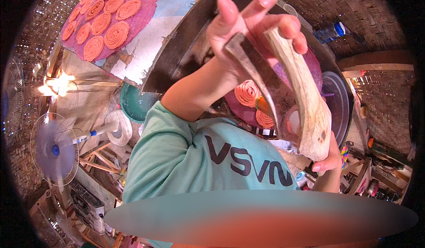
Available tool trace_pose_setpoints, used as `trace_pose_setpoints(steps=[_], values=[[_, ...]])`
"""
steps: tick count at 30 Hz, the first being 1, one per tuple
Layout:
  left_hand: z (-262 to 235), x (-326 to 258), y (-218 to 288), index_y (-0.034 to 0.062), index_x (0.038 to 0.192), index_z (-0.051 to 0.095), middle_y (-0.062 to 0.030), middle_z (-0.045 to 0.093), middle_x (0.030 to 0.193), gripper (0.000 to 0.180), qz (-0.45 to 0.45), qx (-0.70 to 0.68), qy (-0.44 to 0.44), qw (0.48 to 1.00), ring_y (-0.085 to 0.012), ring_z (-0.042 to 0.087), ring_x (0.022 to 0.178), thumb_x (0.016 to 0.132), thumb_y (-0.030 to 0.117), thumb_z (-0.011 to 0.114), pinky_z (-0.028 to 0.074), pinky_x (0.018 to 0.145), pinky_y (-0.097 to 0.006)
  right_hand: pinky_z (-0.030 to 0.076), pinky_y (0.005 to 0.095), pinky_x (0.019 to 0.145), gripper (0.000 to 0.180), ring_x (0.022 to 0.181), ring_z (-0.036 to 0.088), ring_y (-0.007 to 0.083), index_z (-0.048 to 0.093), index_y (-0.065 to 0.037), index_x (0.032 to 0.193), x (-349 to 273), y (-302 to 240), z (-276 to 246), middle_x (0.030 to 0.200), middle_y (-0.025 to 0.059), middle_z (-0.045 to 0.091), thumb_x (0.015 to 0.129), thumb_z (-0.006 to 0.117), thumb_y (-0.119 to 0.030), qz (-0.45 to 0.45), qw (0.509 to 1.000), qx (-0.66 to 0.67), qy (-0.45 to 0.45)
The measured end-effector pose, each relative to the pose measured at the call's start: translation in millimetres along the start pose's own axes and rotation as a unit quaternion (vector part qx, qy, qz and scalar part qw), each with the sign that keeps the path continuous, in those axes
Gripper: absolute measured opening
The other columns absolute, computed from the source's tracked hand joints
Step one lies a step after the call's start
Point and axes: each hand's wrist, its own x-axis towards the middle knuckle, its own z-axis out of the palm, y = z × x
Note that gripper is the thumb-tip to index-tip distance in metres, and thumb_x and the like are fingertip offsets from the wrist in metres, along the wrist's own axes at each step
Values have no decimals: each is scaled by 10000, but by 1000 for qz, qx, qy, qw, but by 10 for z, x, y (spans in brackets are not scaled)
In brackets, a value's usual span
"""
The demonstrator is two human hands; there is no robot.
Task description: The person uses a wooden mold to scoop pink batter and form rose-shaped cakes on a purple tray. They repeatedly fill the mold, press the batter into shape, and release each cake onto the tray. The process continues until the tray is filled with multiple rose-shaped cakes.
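So the left hand (256, 24) was up high, fingers curled round the top end of a wooden-handled tool (305, 106), thumb pressed against its dark metal blade (254, 77). The right hand (328, 159) was wrapped under the thick bottom end of the handle. Most of that hand was hidden behind the wood, just the fingers peeking out. The tool was held in the air, tilted, right in front of the teal shirt (177, 159).

Behind the blade sat a purple mat (239, 108) with a couple of orange spiral discs (246, 93) near its edge. Another purple mat (146, 13), packed with spirals, lay well apart. There was also a teal bowl (133, 104), a standing fan (53, 148) and a plastic bottle (330, 32).
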Motion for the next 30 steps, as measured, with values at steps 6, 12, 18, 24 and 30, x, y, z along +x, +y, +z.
trace_pose_setpoints(steps=[6, 12, 18, 24, 30], values=[[-201, 42, -124, 212, 1131, 496, -176, 558, 1062, 545, -15, -4, 45, 999, -402, 486, 1106, 837, 658, 390, 394, 917, -534, 395, 285, 882, 833, 968, 551, 179, 513, 91, 1158, -179, 39, -105, 1066, 99, 604, 463, 816, -256, 38, 997, -51, 36], [-153, 180, -159, 125, 1214, 377, -58, 560, 913, 571, -44, -127, 15, 991, -269, 504, 970, 856, 557, 482, 390, 882, -435, 389, 290, 898, 829, 985, 541, 172, 512, 73, 1172, -106, 11, 5, 1067, 105, 601, 493, 806, -300, -8, 981, -155, 113], [-513, 80, -70, 2, 1339, 374, -145, 461, 1320, 751, -332, 314, 298, 838, -199, 451, 1186, 892, 604, 342, 376, 971, -333, 381, 293, 909, 825, 1016, 527, 174, 509, 61, 1184, 47, 196, -35, 1100, 108, 579, 517, 801, -326, -83, 975, -131, 158], [-798, -639, -119, -33, 1270, 448, -116, 489, 1289, 481, -469, 550, 311, 617, -204, 454, 1164, 950, 325, 426, 323, 1004, -325, 376, 294, 920, 798, 1033, 515, 175, 506, 56, 1196, 175, 272, -59, 1106, 104, 577, 541, 815, -279, -82, 978, -110, 159], [-626, -629, -111, -2, 1181, 546, -147, 573, 1155, 526, -444, 532, 347, 632, -236, 514, 1063, 955, 420, 330, 342, 975, -342, 381, 299, 926, 774, 1029, 523, 171, 495, 53, 1207, 310, 388, -104, 1106, 100, 576, 563, 811, -237, -117, 976, -81, 165]])
